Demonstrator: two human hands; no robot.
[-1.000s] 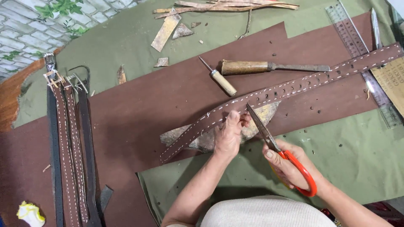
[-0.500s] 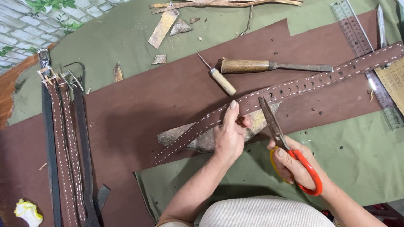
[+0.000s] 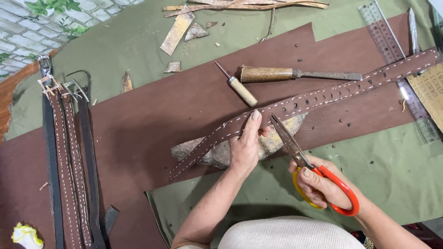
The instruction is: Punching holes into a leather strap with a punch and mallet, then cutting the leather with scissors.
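From my remote seat I saw a green cloth (image 3: 397,175) covering the whole work surface, and across it, from the lower left of the frame to the upper right, lay a big sheet of dark brown leather (image 3: 152,124). Over that sheet ran the long stitched belt strap (image 3: 323,94), brown with white stitching and a row of punched holes, slanting from the centre left up to the right edge. Under its middle sat a flat grey stone (image 3: 217,152), partly hidden by the strap. At the left of the frame a bundle of finished belts (image 3: 69,161) lay side by side, running from top to bottom. A clear ruler (image 3: 392,50) lay at the upper right, crossing beneath the strap. The left hand (image 3: 245,147) pressed down on the strap at centre frame, fingers flat and spread over the leather, the forefinger stretched along its edge. The right hand (image 3: 323,186), lower right of centre, was clenched through the handles of the orange-handled scissors (image 3: 314,170), whose closed blades pointed up-left, the tip just beside the strap and the left fingers. Above centre lay a wooden-handled chisel (image 3: 295,74) and, just left of it, a small awl (image 3: 237,86). Leather scraps (image 3: 177,32) littered the top of the frame.
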